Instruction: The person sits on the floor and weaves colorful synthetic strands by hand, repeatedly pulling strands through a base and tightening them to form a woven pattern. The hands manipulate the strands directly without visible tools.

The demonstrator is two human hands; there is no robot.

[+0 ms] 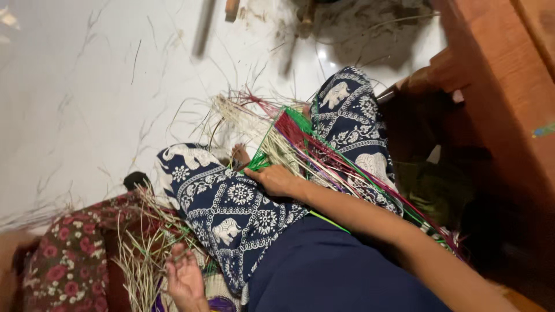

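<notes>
On the lap, two hands: right (276, 180) pinching coloured straws (312, 147), left (185, 280) spread.

Seated on a white marble floor (87, 104) in navy elephant-print trousers (237, 208), right hand (276, 180) pressed on a bundle of red, green and pale straw strands (300, 144) lying across the lap. At seven o'clock, left hand (185, 280) open among loose pale straws (139, 260), beside a red floral cloth (69, 254). At three o'clock, brown wooden furniture (497, 86).
</notes>
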